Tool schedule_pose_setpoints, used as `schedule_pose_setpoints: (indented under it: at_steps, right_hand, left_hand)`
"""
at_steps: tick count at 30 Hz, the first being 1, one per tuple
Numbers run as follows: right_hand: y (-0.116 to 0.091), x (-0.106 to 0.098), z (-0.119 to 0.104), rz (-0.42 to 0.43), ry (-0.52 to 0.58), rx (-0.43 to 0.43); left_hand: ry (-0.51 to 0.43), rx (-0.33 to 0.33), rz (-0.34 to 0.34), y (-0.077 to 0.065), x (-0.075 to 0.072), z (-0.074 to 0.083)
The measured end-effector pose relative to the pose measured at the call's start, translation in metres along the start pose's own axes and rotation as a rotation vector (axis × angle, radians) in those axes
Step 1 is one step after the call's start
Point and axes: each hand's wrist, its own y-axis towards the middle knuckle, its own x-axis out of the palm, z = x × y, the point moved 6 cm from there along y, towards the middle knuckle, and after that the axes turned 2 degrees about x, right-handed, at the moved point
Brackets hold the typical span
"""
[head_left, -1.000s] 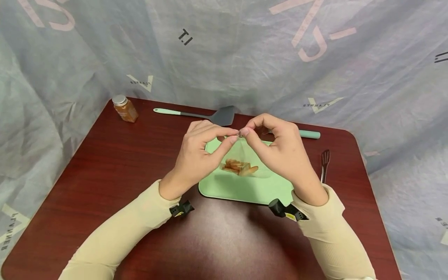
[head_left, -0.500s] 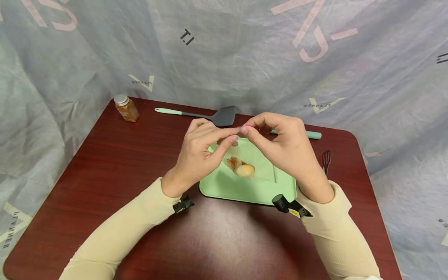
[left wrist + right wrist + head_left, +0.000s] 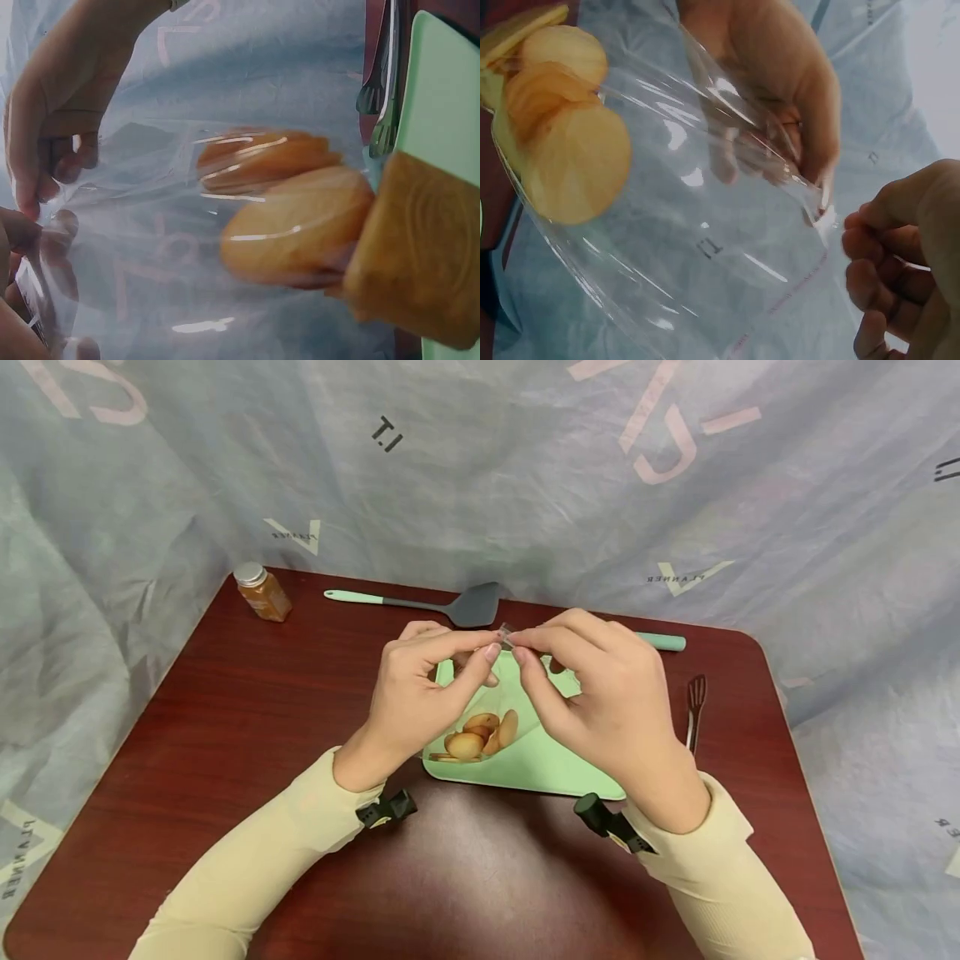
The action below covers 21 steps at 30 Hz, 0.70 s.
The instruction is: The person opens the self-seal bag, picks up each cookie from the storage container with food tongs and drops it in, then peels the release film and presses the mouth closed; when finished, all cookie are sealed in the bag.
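A clear plastic bag [image 3: 727,217] with round golden biscuits [image 3: 465,744] and a flat squarish one [image 3: 420,251] in its lower part hangs over a light green tray [image 3: 547,768]. My left hand [image 3: 423,681] pinches the bag's top edge between thumb and forefinger. Right beside it, the thumb and forefinger of my right hand [image 3: 600,681] pinch the same edge, fingertips almost meeting the left ones. In the right wrist view the film spreads out from the left hand [image 3: 780,82], and the right hand [image 3: 900,247] is at the bag's corner.
A grey spatula [image 3: 472,606] with a pale green handle lies at the table's back. Behind the right hand shows a green handle [image 3: 660,642]. A slotted utensil [image 3: 696,697] lies to the right. A spice jar [image 3: 262,593] stands at the back left.
The bag's bottom, with the biscuits, has swung left and towards me, and the biscuits have spread apart. Both hands stay at the bag's top, the right fingers shifting slightly along it.
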Motion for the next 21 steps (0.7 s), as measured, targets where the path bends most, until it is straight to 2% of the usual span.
schedule_pose_setpoints:
  at_steps: [4,7,15,21]
  right_hand:
    - [-0.002,0.006,0.0,-0.019,-0.025,0.035]
    - [-0.004,0.009,0.0,-0.012,-0.035,0.02]
    - [-0.002,0.016,0.0,-0.008,-0.114,-0.084]
    - [0.001,0.02,0.0,-0.006,-0.174,-0.176]
  left_hand:
    - [0.036,0.02,-0.004,-0.002,-0.001,0.002]
    - [0.091,0.054,-0.004,-0.003,-0.002,0.003]
    - [0.226,0.16,-0.015,0.0,-0.004,0.01]
    - [0.293,0.183,-0.039,0.0,-0.006,0.013]
